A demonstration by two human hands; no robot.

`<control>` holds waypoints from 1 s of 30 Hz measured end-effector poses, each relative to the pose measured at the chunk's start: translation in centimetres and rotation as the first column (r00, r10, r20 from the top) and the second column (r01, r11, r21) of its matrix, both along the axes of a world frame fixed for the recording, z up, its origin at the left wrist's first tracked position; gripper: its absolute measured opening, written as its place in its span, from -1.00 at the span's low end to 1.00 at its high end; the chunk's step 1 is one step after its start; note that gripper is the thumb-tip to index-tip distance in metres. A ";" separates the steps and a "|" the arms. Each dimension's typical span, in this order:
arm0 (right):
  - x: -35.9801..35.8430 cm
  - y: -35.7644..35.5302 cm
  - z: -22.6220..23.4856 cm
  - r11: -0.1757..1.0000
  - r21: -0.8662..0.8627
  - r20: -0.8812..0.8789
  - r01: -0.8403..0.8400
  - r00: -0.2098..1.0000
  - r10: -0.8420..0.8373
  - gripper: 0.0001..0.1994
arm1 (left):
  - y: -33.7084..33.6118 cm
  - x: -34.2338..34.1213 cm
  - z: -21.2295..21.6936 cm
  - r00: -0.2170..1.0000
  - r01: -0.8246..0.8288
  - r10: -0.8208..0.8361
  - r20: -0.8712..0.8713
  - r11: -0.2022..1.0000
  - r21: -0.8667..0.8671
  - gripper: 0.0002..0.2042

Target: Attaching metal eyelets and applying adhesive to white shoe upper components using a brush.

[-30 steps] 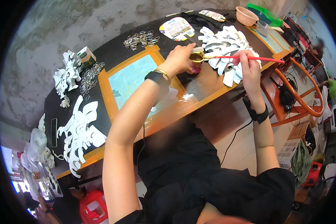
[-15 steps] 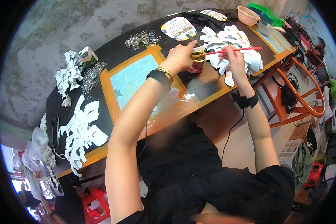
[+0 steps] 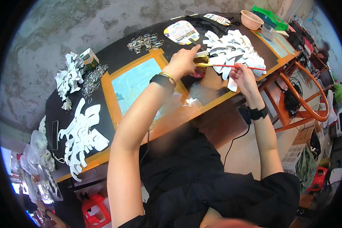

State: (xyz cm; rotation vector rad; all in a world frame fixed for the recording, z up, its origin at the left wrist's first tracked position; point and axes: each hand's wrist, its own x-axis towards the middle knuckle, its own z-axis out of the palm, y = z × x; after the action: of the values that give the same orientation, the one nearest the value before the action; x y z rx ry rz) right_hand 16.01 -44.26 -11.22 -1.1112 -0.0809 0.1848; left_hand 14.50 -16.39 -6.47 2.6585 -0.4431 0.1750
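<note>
As seen upper centre of frame:
Left hand [image 3: 183,60]: fingers closed around small can [image 3: 200,65].
Right hand [image 3: 242,76]: pinching red-handled brush [image 3: 231,67], its tip at the can.

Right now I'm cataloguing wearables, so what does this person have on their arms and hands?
Both forearms are bare, no gloves. The left wrist carries a black watch with a thin gold bangle beside it. The right wrist wears a black watch. Black short sleeves end near the elbows.

A pink bowl [image 3: 252,19], green tray [image 3: 271,17], metal rings [image 3: 144,41], small carton [image 3: 89,57] and red stool [image 3: 96,209].
</note>
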 end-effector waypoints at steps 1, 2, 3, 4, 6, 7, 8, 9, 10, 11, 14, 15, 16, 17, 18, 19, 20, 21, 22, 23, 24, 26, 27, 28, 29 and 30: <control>-0.2 -0.2 0.0 0.999 0.035 -0.046 -0.004 0.999 0.006 -0.79 | 0.0 -0.1 -0.1 1.000 -0.007 0.007 0.013 1.000 0.005 0.01; -0.4 -0.4 -0.2 0.998 0.054 -0.057 -0.018 0.998 0.021 -0.80 | -0.1 -0.2 -0.1 1.000 -0.013 0.013 0.026 1.000 0.010 0.00; -0.7 -0.5 -0.2 0.998 0.055 -0.054 -0.017 0.998 0.020 -0.80 | -0.1 -0.2 0.0 1.000 -0.013 0.012 0.028 1.000 0.010 0.00; -1.0 -0.7 -0.2 0.992 0.119 -0.087 -0.042 0.995 0.052 -0.80 | -0.2 -0.3 0.0 0.999 -0.020 0.019 0.026 1.000 0.024 0.01; -1.2 -0.9 -0.4 0.970 0.235 -0.125 -0.068 0.987 0.099 -0.79 | -0.2 -0.6 0.3 1.000 -0.021 0.021 -0.007 1.000 0.006 -0.06; -1.2 -1.1 -0.4 0.970 0.236 -0.122 -0.067 0.988 0.098 -0.79 | -0.1 -0.4 0.0 1.000 -0.019 0.019 -0.004 1.000 0.007 -0.06; -1.3 -1.3 -0.4 0.958 0.279 -0.136 -0.064 0.985 0.106 -0.79 | 0.0 -0.2 -0.4 1.000 -0.025 0.025 -0.012 1.000 -0.009 -0.11; -1.4 -1.3 -0.2 0.945 0.321 -0.150 -0.062 0.982 0.115 -0.78 | 0.0 -0.1 -0.4 0.999 -0.032 0.032 -0.021 0.999 -0.026 -0.17; -1.6 -1.3 0.0 0.945 0.321 -0.148 -0.062 0.982 0.115 -0.78 | 0.1 -0.1 -0.4 0.999 -0.032 0.031 -0.019 0.999 -0.025 -0.17; -1.7 -1.3 0.3 0.932 0.359 -0.146 -0.045 0.984 0.104 -0.78 | 0.1 -0.1 -0.5 1.000 -0.023 0.022 -0.022 0.999 -0.030 -0.21; -1.5 -1.9 0.9 0.899 0.437 -0.111 -0.039 0.989 0.096 -0.78 | -0.1 -0.1 -0.5 1.000 -0.009 0.008 -0.007 0.999 -0.034 -0.25; -1.3 -2.2 1.2 0.878 0.475 -0.081 -0.050 0.992 0.100 -0.78 | -0.4 -0.2 -0.3 1.000 -0.004 0.004 0.006 0.999 -0.032 -0.25; -1.0 -2.7 1.6 0.862 0.501 -0.030 -0.071 0.995 0.099 -0.78 | -0.5 -0.4 -0.1 1.000 0.002 -0.001 0.007 0.999 -0.033 -0.25; -0.9 -3.0 1.8 0.864 0.500 -0.030 -0.066 0.995 0.094 -0.78 | -0.7 -0.6 0.1 0.999 -0.003 0.003 -0.032 1.000 -0.031 -0.21; -1.3 -2.6 2.7 0.853 0.518 0.045 -0.072 0.997 0.057 -0.77 | -0.6 -0.9 0.2 0.997 -0.016 0.013 -0.075 1.000 -0.027 -0.17; -1.8 -2.2 3.8 0.842 0.532 0.120 -0.086 0.992 0.025 -0.77 | -0.4 -1.2 -0.2 0.997 -0.024 0.021 -0.078 0.999 -0.031 -0.17; -2.2 -2.1 4.6 0.871 0.484 0.185 -0.084 0.983 -0.008 -0.75 | -0.1 -1.5 -0.7 1.000 -0.012 0.012 -0.011 1.000 -0.011 -0.10; -2.7 -1.8 5.6 0.874 0.478 0.180 -0.092 0.984 0.005 -0.75 | 0.2 -1.9 -1.1 0.998 -0.002 0.002 0.056 1.000 0.007 -0.02; -3.1 -1.7 6.4 0.886 0.460 0.236 -0.059 0.970 -0.058 -0.74 | 0.0 -2.7 -0.7 0.999 -0.012 0.012 0.047 1.000 -0.001 -0.02; -3.4 -1.5 7.0 0.896 0.443 0.291 -0.029 0.950 -0.113 -0.73 | -0.2 -3.5 -0.5 0.992 -0.050 0.043 0.115 0.997 0.063 0.03; -3.7 -1.4 7.6 0.913 0.409 0.335 -0.001 0.930 -0.149 -0.72 | -0.4 -5.0 0.3 0.981 -0.097 0.072 0.182 0.987 0.128 0.08; -3.4 -1.0 8.1 0.922 0.387 0.409 -0.035 0.902 -0.137 -0.70 | -0.3 -8.7 1.3 0.975 -0.055 0.020 0.219 0.986 0.156 -0.04; -4.0 -0.8 8.6 0.933 0.357 0.456 -0.043 0.880 -0.134 -0.69 | -0.6 -10.8 2.0 0.975 0.025 -0.061 0.215 0.986 0.166 -0.14; -4.9 -0.3 9.2 0.946 0.324 0.474 0.009 0.864 -0.170 -0.68 | -0.5 -13.3 2.6 0.951 0.199 -0.207 0.228 0.978 0.059 -0.27; -5.6 0.6 9.7 0.954 0.294 0.496 0.050 0.845 -0.197 -0.67 | -0.7 -16.0 3.0 0.939 0.306 -0.285 0.192 0.948 -0.090 -0.39; -5.9 0.7 9.4 0.958 0.279 0.564 -0.072 0.820 -0.103 -0.67 | -0.6 -18.0 2.9 0.914 0.405 -0.398 0.075 0.899 -0.167 -0.45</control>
State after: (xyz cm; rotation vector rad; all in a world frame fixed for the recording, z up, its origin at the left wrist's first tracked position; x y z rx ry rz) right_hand 10.10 -43.58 -1.79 -0.8394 -0.6252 -0.1845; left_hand -3.53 -17.00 -3.59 2.3302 -0.9314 0.1318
